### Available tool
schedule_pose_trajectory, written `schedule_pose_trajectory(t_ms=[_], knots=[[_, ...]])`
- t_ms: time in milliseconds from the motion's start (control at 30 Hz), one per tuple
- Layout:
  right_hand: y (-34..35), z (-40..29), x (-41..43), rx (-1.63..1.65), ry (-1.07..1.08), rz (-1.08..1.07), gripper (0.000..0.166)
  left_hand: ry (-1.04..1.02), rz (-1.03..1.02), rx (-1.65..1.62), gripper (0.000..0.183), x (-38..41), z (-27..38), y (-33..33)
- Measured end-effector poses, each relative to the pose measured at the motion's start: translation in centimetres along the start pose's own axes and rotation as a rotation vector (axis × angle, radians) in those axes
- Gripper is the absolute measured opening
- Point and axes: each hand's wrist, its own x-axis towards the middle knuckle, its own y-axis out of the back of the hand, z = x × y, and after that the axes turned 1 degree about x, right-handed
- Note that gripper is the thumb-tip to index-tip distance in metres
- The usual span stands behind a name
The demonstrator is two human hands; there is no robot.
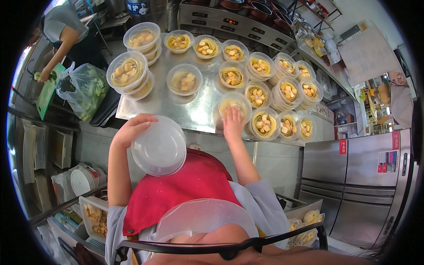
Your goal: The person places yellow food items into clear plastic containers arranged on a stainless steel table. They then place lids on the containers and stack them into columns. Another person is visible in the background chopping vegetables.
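My left hand (134, 129) grips the edge of round, translucent plastic lids (160, 149), apparently stacked, in front of my red apron. My right hand (234, 124) lies palm down, fingers spread, on the lidded plastic bowl (228, 101) near the steel table's front edge. Noodles show faintly through that lid. Right of it stand several uncovered bowls of noodles topped with pale yellow cubes (263, 124), some of them stacked. Another lidded bowl (184, 79) sits mid-table. Lidded bowls are piled in two stacks (127, 71) (142, 36) on the left.
Beyond the steel table (202, 109) is a cooking range with pans (260, 9). At left, a co-worker (66, 26) handles greens on a green cutting board (44, 94), near a plastic bag of leafy vegetables (84, 91). A steel refrigerator (351, 179) stands at right. Bins of noodles (304, 228) are below.
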Motion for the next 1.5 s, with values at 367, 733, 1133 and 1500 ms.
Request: schedule_pose_trajectory(t_ms=[367,733,1133,1500], knots=[[-0.4,-0.2,-1.8,1.108,-0.75,0.485,0.044,-0.017,0.041,-0.048,0.029,-0.6,-0.5,-0.2],[-4.0,-1.8,1.2,1.875,-1.043,0.403,0.024,-0.026,0.082,-0.035,0.03,-1.0,-0.6,0.0],[0.0,-0.2,3.7,2.057,-0.843,0.159,0.022,-0.038,0.223,-0.086,0.029,-3.8,-1.8,0.2],[-3.5,-13.4,15.2,2.138,-0.574,-0.125,0.03,-0.045,0.286,-0.15,0.029,-5.6,-2.8,-0.3]])
